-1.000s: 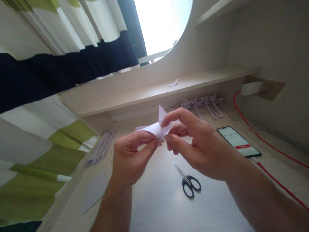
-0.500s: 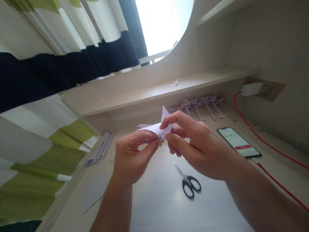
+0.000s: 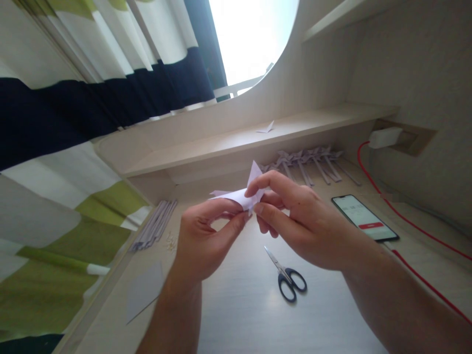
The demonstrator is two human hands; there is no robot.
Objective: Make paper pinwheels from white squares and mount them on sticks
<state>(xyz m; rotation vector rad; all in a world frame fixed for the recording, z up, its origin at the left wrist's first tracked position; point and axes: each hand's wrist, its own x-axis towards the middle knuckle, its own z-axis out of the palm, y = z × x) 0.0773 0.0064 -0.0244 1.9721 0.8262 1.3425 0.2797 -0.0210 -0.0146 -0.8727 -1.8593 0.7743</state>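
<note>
Both my hands hold a small folded piece of white paper [image 3: 241, 195] in the air above the pale desk [image 3: 243, 305]. My left hand [image 3: 204, 243] pinches its lower left part between thumb and fingers. My right hand [image 3: 300, 221] pinches its right end, with the forefinger on top and the thumb below. One pointed flap of the paper sticks up behind my right forefinger. Scissors [image 3: 285, 275] with dark handles lie shut on the desk below my right hand.
A phone [image 3: 364, 217] with a lit screen lies at the right, beside a red cable [image 3: 413, 223] running to a white charger [image 3: 383, 137]. Several paper pinwheels [image 3: 309, 160] lie under the shelf [image 3: 236, 142]. A bundle of paper sticks [image 3: 154, 225], small beads [image 3: 170, 242] and a paper sheet [image 3: 143, 291] lie left.
The hands and paper have barely shifted; the upright flap has drifted slightly right and the view has tilted a little.
</note>
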